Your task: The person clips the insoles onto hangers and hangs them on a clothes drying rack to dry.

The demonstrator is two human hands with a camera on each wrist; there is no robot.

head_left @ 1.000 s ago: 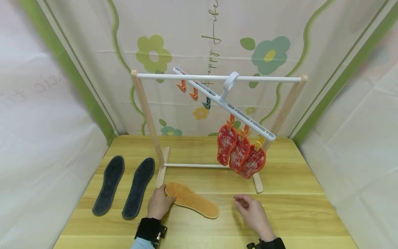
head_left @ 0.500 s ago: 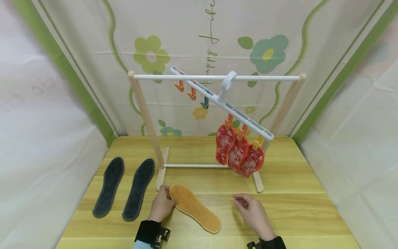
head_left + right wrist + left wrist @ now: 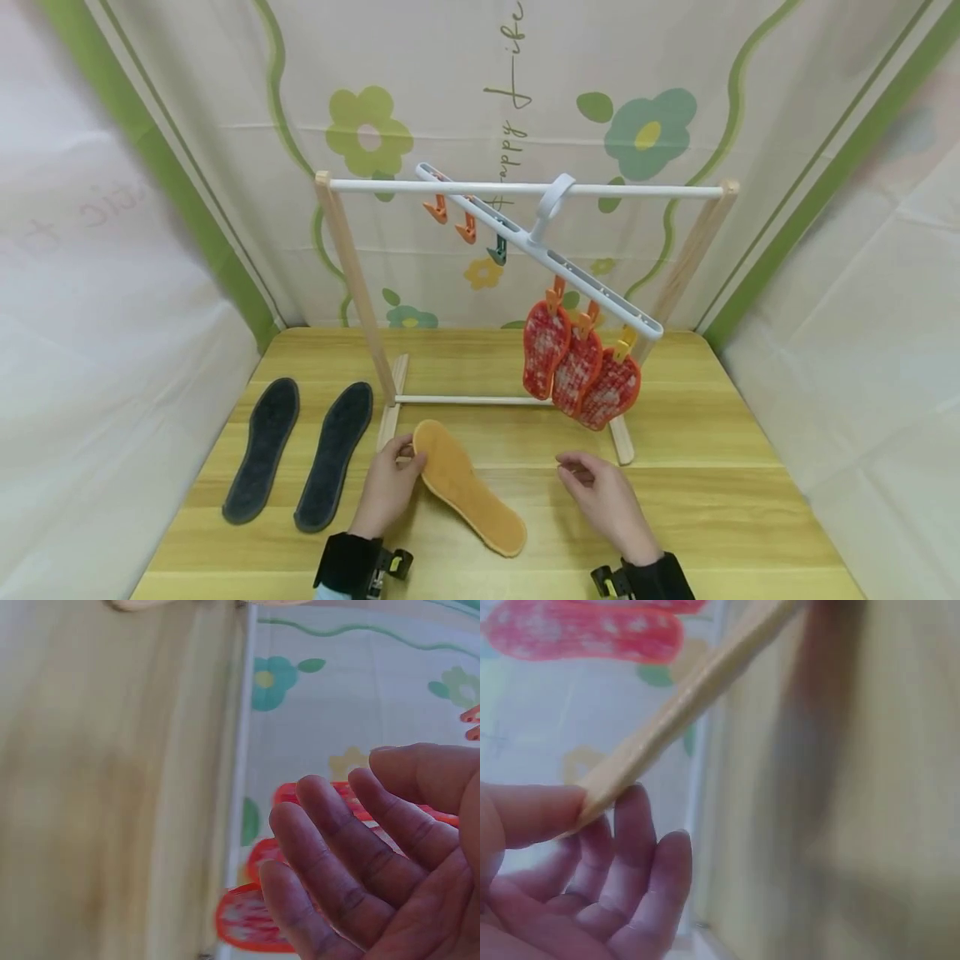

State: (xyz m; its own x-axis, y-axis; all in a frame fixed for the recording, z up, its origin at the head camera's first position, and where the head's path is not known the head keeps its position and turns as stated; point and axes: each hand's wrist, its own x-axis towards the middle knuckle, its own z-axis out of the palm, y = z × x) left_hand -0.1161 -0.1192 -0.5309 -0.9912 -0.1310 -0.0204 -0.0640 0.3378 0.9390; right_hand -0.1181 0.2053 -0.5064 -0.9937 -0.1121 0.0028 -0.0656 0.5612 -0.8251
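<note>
An orange-yellow insole (image 3: 468, 487) is pinched near its upper left end between the thumb and fingers of my left hand (image 3: 388, 485). In the left wrist view the insole (image 3: 660, 727) shows edge-on, slanting above the table. My right hand (image 3: 603, 502) hovers to the right of the insole, apart from it, its fingers loosely bent and holding nothing. Two dark grey insoles (image 3: 333, 457) lie side by side on the table, left of my left hand. Three red patterned insoles (image 3: 576, 367) hang from clips at the near right end of a white clip hanger (image 3: 536, 246).
The hanger hooks over the top bar (image 3: 637, 191) of a wooden-sided rack (image 3: 356, 292). Two orange clips (image 3: 467, 229) and a dark green clip (image 3: 498, 250) dangle at its far left half with nothing in them. A patterned curtain (image 3: 450, 92) encloses the table.
My left hand has brought the orange-yellow insole slightly right and up, turning it to a steeper slant. My right hand has shifted slightly up.
</note>
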